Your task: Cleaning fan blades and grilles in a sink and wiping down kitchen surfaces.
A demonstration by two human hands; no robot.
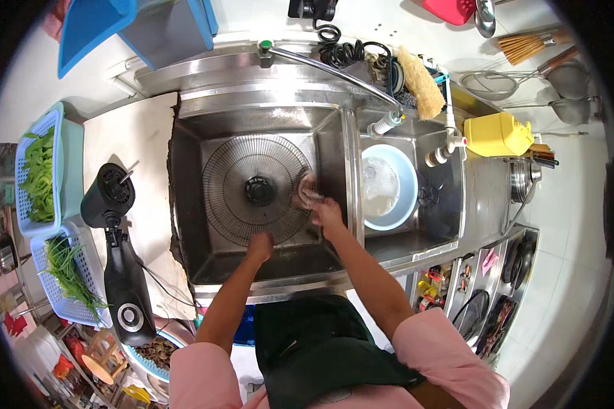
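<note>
A round wire fan grille [230, 168] with a black hub lies in the large left basin of the steel sink [332, 138]. My left hand [261, 248] grips its rim at the near side, fingers closed and partly blurred. In my right hand [328, 214] is a wet-looking cloth [307, 191], pressed against the right part of the grille's rim; motion blurs the cloth. To the left, the black fan body [125, 286] with its bare motor shaft rests on a pale board [148, 148].
A light blue basin [414, 199] of sudsy water sits in the right sink bowl, under a swivel faucet [337, 71]. Baskets of leafy greens [38, 176] and thin green stalks [69, 271] stand far left. A yellow jug [494, 134] and a loofah [420, 84] are at right.
</note>
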